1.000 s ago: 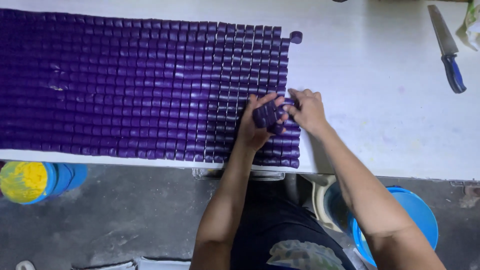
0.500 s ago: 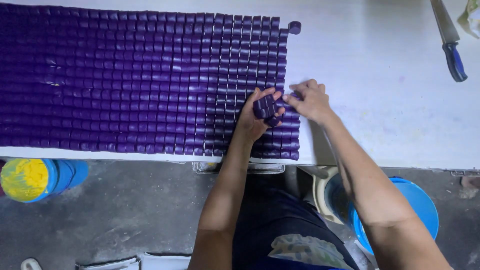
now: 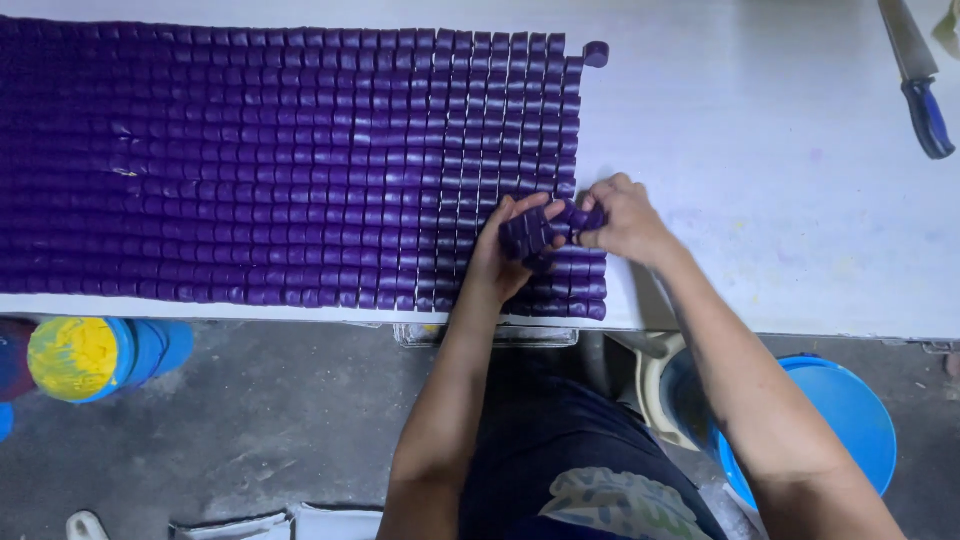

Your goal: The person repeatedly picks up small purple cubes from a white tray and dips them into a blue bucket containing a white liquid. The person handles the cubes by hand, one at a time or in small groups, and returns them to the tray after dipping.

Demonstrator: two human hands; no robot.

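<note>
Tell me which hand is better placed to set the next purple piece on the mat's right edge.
Right hand, probably: it pinches a purple piece right at the mat's open right edge, while the left hand cradles the spare cluster.

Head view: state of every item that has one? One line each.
Purple block mat: flat on table, right edge unfinished.
Block cluster: lifted, in left hand grip.
Right hand: pinching the cluster's end.
Loose block: apart, at mat's top corner.
Knife: lying untouched.
Blue bucket: on floor.

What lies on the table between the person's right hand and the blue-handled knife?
Nothing in the head view: between the right hand and the blue-handled knife there is only bare white table, with faint smudges. The purple pieces lie on the hand's other side.
</note>
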